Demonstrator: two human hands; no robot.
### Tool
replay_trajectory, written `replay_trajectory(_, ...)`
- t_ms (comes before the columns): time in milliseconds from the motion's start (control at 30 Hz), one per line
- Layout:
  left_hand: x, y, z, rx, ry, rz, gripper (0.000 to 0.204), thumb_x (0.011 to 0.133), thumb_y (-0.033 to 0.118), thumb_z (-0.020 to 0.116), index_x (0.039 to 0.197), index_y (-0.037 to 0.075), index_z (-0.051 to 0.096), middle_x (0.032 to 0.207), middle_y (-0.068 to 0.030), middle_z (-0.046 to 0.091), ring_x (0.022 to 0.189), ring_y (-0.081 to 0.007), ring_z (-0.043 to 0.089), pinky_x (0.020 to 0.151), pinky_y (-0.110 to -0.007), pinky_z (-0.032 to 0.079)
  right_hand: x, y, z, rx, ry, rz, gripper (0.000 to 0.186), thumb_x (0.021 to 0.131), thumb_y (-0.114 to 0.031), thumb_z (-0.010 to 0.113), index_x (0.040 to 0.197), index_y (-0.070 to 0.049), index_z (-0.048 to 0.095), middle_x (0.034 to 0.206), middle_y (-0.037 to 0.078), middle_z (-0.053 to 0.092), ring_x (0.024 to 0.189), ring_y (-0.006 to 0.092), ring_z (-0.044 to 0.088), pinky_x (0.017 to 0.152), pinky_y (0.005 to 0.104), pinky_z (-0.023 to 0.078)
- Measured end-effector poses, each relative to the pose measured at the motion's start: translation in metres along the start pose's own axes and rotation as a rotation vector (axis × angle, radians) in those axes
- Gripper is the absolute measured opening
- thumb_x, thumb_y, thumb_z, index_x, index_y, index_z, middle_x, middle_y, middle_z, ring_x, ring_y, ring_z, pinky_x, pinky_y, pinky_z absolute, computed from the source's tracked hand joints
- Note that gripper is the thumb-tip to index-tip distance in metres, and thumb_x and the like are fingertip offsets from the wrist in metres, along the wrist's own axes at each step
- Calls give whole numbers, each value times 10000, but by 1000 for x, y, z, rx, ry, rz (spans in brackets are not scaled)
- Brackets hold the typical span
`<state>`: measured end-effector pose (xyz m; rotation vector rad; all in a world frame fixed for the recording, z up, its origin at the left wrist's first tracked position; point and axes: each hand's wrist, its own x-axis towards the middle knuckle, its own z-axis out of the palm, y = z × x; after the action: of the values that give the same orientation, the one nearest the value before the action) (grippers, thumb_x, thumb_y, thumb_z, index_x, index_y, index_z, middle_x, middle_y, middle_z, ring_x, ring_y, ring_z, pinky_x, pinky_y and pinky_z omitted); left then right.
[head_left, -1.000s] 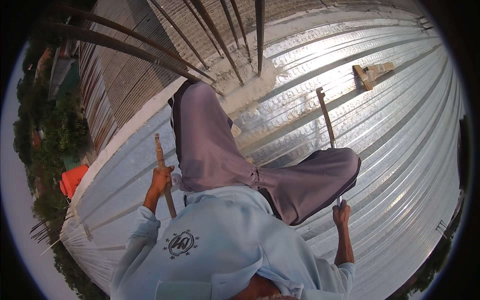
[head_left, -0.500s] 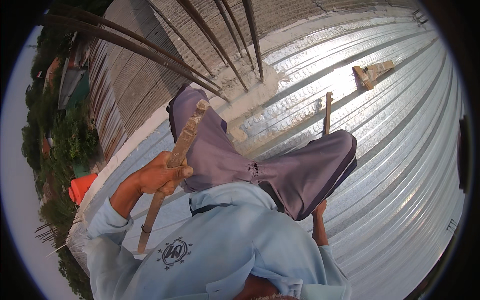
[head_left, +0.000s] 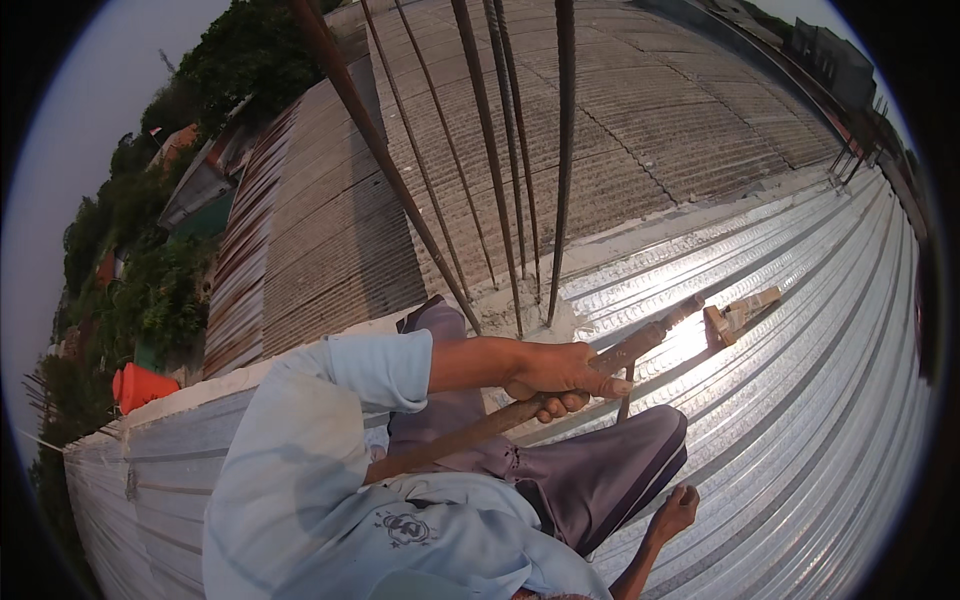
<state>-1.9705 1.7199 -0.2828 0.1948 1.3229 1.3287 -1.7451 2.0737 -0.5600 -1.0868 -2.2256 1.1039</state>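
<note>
My left hand (head_left: 560, 375) is closed around a long brown bar (head_left: 450, 440), dirty and crusted at its far end. The bar slants across my lap, its far end above the roof and its near end against my shirt. Right of my knee, my right hand (head_left: 674, 513) is curled into a loose fist by the metal roof, with nothing seen in it. Just beyond my left hand, a thin hooked tool (head_left: 626, 395) shows partly behind it. A T-shaped piece of brown wood (head_left: 735, 318) lies farther off on the roof.
I sit on shiny ribbed metal roofing (head_left: 800, 400). Several upright steel rods (head_left: 500, 150) rise from a concrete stub ahead. Beyond lies grey corrugated roofing (head_left: 640, 110). A red container (head_left: 145, 387) stands past the roof's left edge, near trees.
My left hand has swung the bar from the left across to the right, over my lap. My right hand has come out from beside my thigh. The view has tilted up.
</note>
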Motion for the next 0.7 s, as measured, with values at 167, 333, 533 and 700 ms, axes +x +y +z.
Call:
replay_trajectory(167,42,66,31,156,-91,226,474,923,532,693,856,103,505,550,71,404,447,-52,444,390,-257,376,-66,-191,15,673,-680,-53,634,881,-307,773,1337,52,519,1141,178,664,1069,244,662,897,370,544)
replay_trajectory(333,90,163,84,138,-204,406,410,995,379,635,969,-19,541,657,-17,483,481,-84,473,440,-303,434,-149,-234,77,1043,-1190,-73,777,818,-343,825,1347,74,436,1177,213,643,1089,284,649,959,401,522)
replay_trajectory(533,128,254,93,10,-68,592,377,986,350,643,941,5,499,658,-77,477,482,-177,488,495,-420,498,-154,-250,77,1361,-1028,198,354,858,-184,760,1027,11,518,712,149,603,631,233,631,612,405,541)
replay_trajectory(700,126,291,60,-276,93,798,422,1005,368,617,986,-30,477,767,-115,508,592,-210,557,542,-421,527,-106,-295,-4,747,-637,112,216,870,-94,724,807,-7,537,554,61,524,431,161,534,413,296,444)
